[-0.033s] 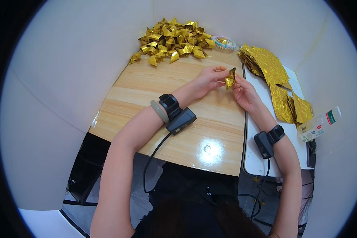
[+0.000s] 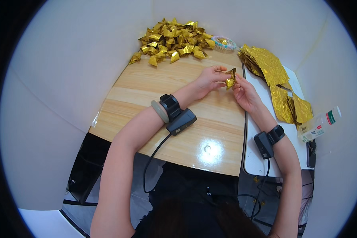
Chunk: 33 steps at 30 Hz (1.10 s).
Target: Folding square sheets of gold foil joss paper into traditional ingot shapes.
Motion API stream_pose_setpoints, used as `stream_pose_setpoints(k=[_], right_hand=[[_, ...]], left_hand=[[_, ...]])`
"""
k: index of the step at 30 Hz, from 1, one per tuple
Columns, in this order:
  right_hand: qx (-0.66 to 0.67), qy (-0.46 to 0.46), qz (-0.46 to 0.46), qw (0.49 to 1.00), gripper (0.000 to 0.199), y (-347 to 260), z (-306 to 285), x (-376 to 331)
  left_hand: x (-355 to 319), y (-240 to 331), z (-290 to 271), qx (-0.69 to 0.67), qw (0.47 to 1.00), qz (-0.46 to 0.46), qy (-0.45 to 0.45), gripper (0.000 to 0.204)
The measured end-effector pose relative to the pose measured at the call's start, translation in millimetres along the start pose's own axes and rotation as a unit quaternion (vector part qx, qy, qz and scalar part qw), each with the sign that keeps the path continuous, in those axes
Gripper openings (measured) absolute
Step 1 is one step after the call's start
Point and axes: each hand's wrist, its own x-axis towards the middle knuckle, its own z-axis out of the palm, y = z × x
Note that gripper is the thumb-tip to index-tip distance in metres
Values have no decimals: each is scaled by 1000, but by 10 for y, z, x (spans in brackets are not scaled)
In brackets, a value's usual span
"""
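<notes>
"Two hands, and what's in them?"

"One folded gold piece (image 2: 231, 79), pinched between the fingertips of both. It sits right in the gap where the hands meet, above the wooden tabletop (image 2: 178, 146)."

"How does each hand hold it?"

"The left hand (image 2: 210, 82) has its thumb and fingers curved in against the piece's left side. The right hand (image 2: 246, 94) has its fingertips closed on the right side, the other fingers curled toward the palm. Exactly where each fingertip presses, I can't tell; the piece covers some of them."

"Anything beyond the hands?"

"Past the left hand, a heap of folded gold pieces (image 2: 174, 43). Just right of that heap, straight ahead of the hands, a small round basket (image 2: 226, 47) with a pastel rim and something gold inside."

"And to the right?"

"Beyond the right hand, gold patterned sheets (image 2: 270, 65) in overlapping stacks on a white tabletop (image 2: 253, 162). Further out, right of the right forearm, a clear bottle (image 2: 315, 127) with a white cap."

"On the wrists?"

"Behind each hand, a black strap with a cabled box: left box (image 2: 181, 121), right box (image 2: 263, 145). A pale bangle (image 2: 159, 111) sits beside the left strap."
</notes>
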Motion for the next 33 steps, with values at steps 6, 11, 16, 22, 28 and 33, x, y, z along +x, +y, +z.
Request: stream_pose_setpoints(k=[6, 11, 16, 22, 28, 33], right_hand=[[-48, 31, -33, 998, 20, 23, 45, -16], [-98, 26, -34, 994, 29, -18, 199, -102], [-527, 89, -175, 827, 33, -4, 317, -128], [-609, 119, -223, 751, 20, -1, 218, -82], [-673, 109, -201, 703, 15, -43, 199, -100], [-657, 62, -296, 691, 13, -122, 314, -182]], left_hand=[[-20, -8, 93, 75, 992, 30, 96, 26], [15, -19, 13, 145, 977, 61, 141, 23], [-10, 41, 28, 259, 958, -4, 121, 24], [14, 3, 9, 247, 963, -24, 109, 25], [47, 16, -94, 388, 919, 5, 76, 23], [43, 216, -218, 345, 930, 102, 76, 19]])
